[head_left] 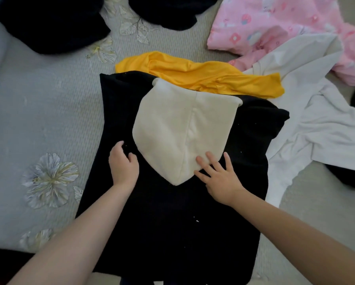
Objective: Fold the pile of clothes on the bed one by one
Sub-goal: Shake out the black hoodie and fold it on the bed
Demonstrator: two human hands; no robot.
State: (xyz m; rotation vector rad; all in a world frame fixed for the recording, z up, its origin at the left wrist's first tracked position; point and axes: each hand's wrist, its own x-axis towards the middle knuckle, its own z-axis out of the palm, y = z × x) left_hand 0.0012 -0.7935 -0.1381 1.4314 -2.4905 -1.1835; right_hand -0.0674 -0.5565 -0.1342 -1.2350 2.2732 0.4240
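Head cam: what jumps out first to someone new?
The cream hood lying flat on the black hoodie at centre, with the left hand and right hand pressing either side of its tip. Behind it lies a yellow garment; a pink printed one sits upper right.

I see two bare forearms reaching in from the bottom edge. No sleeve covers either one as far as the frame shows, and I make out no watch, bracelet or ring. My left hand [123,167] and right hand [219,177] are both ungloved, with short, unpainted fingernails. Nothing else of the body shows.
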